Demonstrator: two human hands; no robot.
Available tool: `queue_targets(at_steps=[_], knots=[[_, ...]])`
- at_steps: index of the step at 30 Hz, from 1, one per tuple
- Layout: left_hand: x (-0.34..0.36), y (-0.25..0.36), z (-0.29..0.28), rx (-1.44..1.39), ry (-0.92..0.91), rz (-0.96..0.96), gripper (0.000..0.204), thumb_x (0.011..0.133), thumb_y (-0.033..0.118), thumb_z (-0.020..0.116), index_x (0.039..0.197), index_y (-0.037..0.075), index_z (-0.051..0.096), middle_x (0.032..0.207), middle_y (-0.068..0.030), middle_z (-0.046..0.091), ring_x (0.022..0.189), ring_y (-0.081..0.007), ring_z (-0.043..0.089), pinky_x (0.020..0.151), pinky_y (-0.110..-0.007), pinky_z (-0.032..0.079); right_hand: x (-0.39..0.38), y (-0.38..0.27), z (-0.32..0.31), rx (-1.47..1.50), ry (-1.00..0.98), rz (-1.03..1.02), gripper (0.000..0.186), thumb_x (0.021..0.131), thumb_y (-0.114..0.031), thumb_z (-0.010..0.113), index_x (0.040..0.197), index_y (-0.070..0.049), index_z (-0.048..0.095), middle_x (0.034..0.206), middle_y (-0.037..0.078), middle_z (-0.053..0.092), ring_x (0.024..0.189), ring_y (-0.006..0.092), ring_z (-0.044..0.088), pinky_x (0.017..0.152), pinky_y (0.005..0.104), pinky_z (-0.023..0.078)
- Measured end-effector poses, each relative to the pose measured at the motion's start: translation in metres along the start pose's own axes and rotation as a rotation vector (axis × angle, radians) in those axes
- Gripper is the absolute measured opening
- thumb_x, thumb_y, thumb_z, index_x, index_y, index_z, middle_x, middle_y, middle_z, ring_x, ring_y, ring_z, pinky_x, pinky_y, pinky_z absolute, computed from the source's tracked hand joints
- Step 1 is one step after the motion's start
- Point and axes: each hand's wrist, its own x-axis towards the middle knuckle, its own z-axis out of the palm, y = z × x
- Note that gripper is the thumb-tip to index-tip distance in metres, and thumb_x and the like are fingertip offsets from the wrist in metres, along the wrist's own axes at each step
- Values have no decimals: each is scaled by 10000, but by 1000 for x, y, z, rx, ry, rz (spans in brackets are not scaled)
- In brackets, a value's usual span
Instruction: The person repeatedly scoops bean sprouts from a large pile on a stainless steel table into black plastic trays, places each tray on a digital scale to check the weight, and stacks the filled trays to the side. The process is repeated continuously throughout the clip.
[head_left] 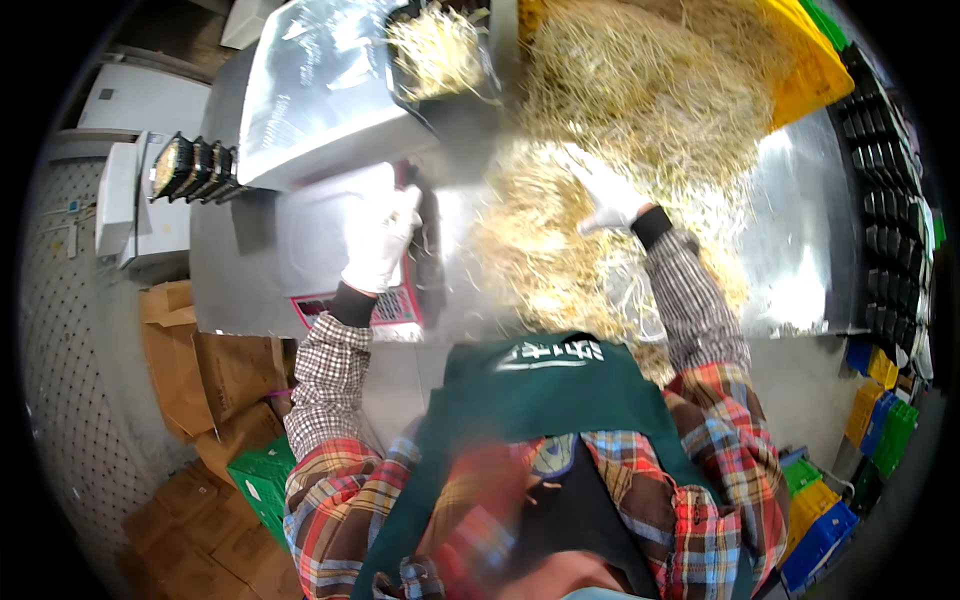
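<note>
My left hand (pixel 378 245), in a white glove, is over the pale flat plate of a scale (pixel 310 235) with a red-edged panel. Its fingers look bunched together; glare hides what they hold, if anything. My right hand (pixel 612 195), also gloved in white, reaches into a heap of pale bean sprouts (pixel 540 240) on the metal table (pixel 455 285). The thumb stands apart from the fingers, and the fingertips touch the sprouts. Beyond them, more sprouts (pixel 650 75) spill out of a yellow crate (pixel 815 65).
A black tray of sprouts (pixel 435 50) sits by a metal box (pixel 335 90). Several filled black trays (pixel 195 170) stand at the left. Stacked black trays (pixel 890 210) line the right edge. Cardboard boxes (pixel 225 375) and a green crate (pixel 262 490) are lower left.
</note>
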Motion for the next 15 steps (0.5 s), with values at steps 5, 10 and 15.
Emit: queue_targets(at_steps=[5,10,15], knots=[[168,-4,-51,39,588,441,243,939,109,551,1154,66,656,1038,-178,680,958,-331,663,871,-391,517,-5,-97,-21,-43,61,86,1086,609,-527,849,1449,-48,355,1368,280,464,1260,402,471,1064,471,378],[301,-47,-32,328,24,184,395,909,224,558,1276,85,602,1170,-199,651,1121,-361,605,980,-414,473,13,-95,11,-72,474,63,770,709,-430,811,1321,-59,526,1274,229,555,1195,370,522,1013,467,422],[342,-47,-18,263,-172,240,378,866,319,644,1185,121,687,1145,-188,667,1030,-373,649,936,-419,497,-28,-52,23,-33,660,365,480,730,-399,810,1103,-119,698,1322,226,554,1204,388,533,1035,473,414]])
